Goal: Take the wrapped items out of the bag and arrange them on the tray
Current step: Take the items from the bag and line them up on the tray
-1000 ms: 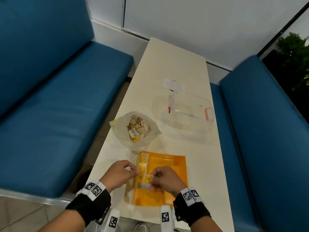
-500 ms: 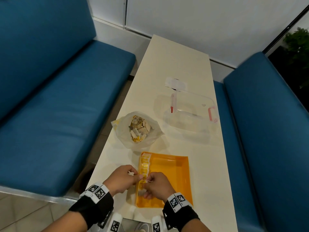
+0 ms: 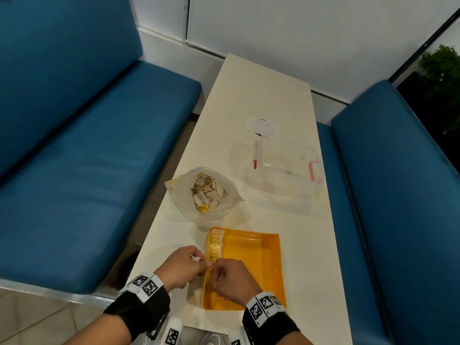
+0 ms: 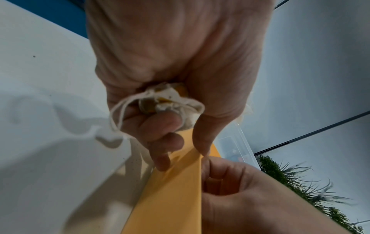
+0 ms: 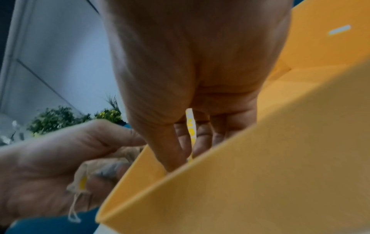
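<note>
An orange tray (image 3: pixel 256 265) lies near the table's front edge, with a row of yellow-and-white wrapped items (image 3: pixel 215 245) standing along its left wall. My left hand (image 3: pixel 185 266) sits just outside that wall and grips a small bunch of wrapped items with strings (image 4: pixel 170 102) in its palm. My right hand (image 3: pixel 230 280) is inside the tray beside the left wall and pinches one wrapped item (image 5: pixel 190 131) upright between thumb and fingers. The clear plastic bag (image 3: pixel 202 192) with more wrapped items lies open beyond the tray.
A clear plastic box with pink latches (image 3: pixel 286 168) stands at the right of the table (image 3: pixel 261 90), with a white paper (image 3: pixel 261 125) behind it. Blue bench seats (image 3: pixel 87 170) flank the table on both sides.
My right hand has moved left and down into the tray with its wrapped item, up against the left wall. The left hand has stayed at the wall, still holding its bunch.
</note>
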Demonstrator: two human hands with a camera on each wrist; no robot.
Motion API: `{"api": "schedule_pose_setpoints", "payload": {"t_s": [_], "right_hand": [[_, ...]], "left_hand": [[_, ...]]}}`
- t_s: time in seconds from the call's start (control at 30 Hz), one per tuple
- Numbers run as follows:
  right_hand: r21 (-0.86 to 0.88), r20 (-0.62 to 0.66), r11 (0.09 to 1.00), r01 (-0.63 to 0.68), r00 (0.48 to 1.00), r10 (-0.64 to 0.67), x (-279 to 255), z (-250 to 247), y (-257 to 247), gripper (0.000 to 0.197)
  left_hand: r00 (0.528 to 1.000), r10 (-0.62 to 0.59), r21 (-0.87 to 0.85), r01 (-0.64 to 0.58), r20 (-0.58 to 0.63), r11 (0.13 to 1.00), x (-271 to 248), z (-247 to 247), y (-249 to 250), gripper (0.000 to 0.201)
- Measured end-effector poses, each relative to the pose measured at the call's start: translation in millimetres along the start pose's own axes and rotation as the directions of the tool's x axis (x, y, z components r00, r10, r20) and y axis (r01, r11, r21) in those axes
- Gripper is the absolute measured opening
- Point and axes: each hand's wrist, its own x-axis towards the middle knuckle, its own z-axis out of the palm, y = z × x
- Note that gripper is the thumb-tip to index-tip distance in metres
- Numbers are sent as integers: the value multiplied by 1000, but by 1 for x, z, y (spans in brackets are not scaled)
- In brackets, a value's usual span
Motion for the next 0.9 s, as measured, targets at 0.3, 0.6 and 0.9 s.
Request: {"api": "schedule_pose_setpoints", "payload": {"t_s": [0.3, 0.6, 0.9], "right_hand": [[-249, -16, 963, 108, 993, -115, 5, 9, -1, 19], [-246, -66, 966, 78, 993, -97, -1, 3, -1, 15], [118, -261, 961, 248, 942, -211, -20, -30, -42, 10]], "left_hand": [[1000, 0, -25, 0, -1, 1000, -1, 0, -1, 21], [998, -45, -206, 55, 54, 977, -12, -10, 6, 51], [972, 84, -622, 73, 219, 780, -30, -24, 20, 73]]}}
